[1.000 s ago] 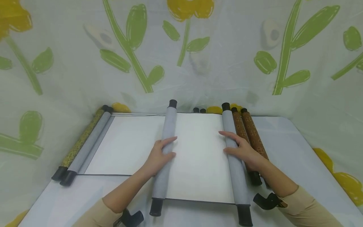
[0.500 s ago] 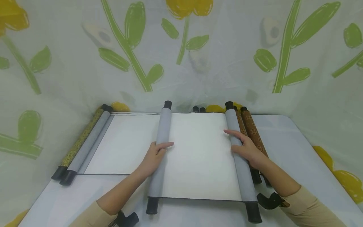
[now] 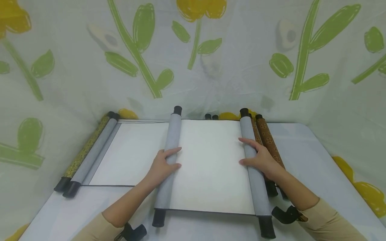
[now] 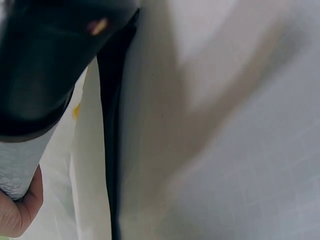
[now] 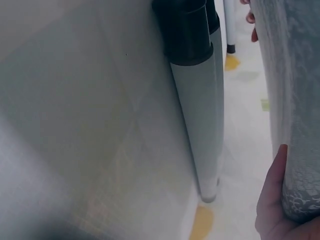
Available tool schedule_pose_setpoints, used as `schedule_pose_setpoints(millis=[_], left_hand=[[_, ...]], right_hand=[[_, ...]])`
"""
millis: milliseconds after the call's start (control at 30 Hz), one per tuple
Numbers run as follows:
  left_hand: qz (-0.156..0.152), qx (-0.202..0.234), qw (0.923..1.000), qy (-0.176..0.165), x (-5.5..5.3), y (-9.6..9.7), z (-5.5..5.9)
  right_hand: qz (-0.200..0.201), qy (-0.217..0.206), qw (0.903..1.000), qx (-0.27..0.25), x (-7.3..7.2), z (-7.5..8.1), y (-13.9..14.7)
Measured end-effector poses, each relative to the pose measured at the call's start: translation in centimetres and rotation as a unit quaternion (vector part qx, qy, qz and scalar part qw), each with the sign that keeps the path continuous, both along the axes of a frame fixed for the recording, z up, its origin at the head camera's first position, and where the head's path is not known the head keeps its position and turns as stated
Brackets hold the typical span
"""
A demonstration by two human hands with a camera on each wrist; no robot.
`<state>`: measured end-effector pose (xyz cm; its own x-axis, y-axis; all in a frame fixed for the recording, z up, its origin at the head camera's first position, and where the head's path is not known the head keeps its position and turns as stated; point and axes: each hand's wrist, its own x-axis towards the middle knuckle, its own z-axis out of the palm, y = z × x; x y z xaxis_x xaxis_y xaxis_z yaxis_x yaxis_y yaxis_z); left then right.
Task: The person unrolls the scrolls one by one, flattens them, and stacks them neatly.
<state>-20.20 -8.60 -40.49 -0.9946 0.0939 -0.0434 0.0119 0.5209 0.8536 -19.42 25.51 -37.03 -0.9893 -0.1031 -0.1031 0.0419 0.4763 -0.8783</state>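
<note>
A hanging scroll with white paper (image 3: pixel 211 164) is partly unrolled between two grey rolls with black end knobs. My left hand (image 3: pixel 161 169) grips the left roll (image 3: pixel 173 134), its fingers and thumb reaching over to the inner side. The right roll (image 3: pixel 260 192) is held by my right hand (image 3: pixel 260 159) in the same way. In the right wrist view, that hand (image 5: pixel 280 220) wraps the lower end of a grey patterned roll (image 5: pixel 305 100). A part of my left hand (image 4: pixel 22 212) shows on a grey roll in the left wrist view.
Behind and left lies another open white sheet (image 3: pixel 135 147), with a grey roll (image 3: pixel 96 150) and a yellow-green patterned roll (image 3: pixel 87 147) at its left. Brown patterned rolls (image 3: pixel 269 140) lie right of my scroll. A flowered curtain (image 3: pixel 226 77) encloses the white table (image 3: pixel 304 150).
My hands have moved apart, the left roll going left and the right roll going right, so more white paper shows between them. In the last half second they have shifted little.
</note>
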Motion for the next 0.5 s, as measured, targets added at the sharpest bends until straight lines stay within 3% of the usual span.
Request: schedule_pose_setpoints(millis=[233, 500], left_hand=[[0.002, -0.008, 0.9998, 0.019, 0.2, -1.0, -0.1], [-0.004, -0.012, 0.9998, 0.018, 0.0, -1.4, -0.5]], right_hand=[[0.013, -0.014, 0.9998, 0.000, 0.1, 0.0, 0.4], [0.011, -0.008, 0.9998, 0.012, 0.0, -0.6, 0.7]])
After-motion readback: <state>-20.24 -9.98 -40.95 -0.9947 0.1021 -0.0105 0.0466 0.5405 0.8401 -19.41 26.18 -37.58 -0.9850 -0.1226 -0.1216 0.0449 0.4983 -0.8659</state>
